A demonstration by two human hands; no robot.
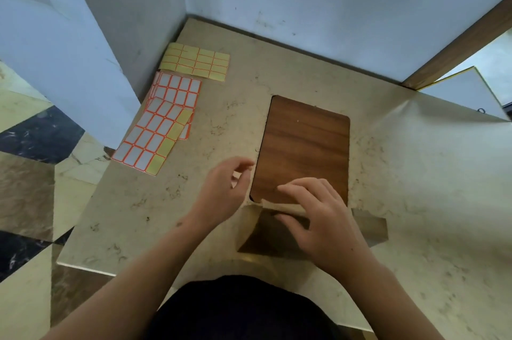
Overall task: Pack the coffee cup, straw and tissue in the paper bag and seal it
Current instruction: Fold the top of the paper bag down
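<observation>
A tan paper bag (pixel 370 230) stands at the front of the counter, seen from above, with its top folded over into a narrow strip (pixel 279 205). My right hand (pixel 324 217) lies over that fold and holds it down, thumb on the near side of the bag. Just left of the bag, my left hand (pixel 221 192) hovers with curled fingers, pinching what looks like a small white label. The coffee cup, straw and tissue are nowhere in view.
Sheets of orange-edged white labels (pixel 155 134) and a yellow backing sheet (pixel 195 62) lie at the counter's left rear. A dark wood panel (pixel 304 145) is set into the marble counter (pixel 415 173) behind the bag. Walls close the back and left.
</observation>
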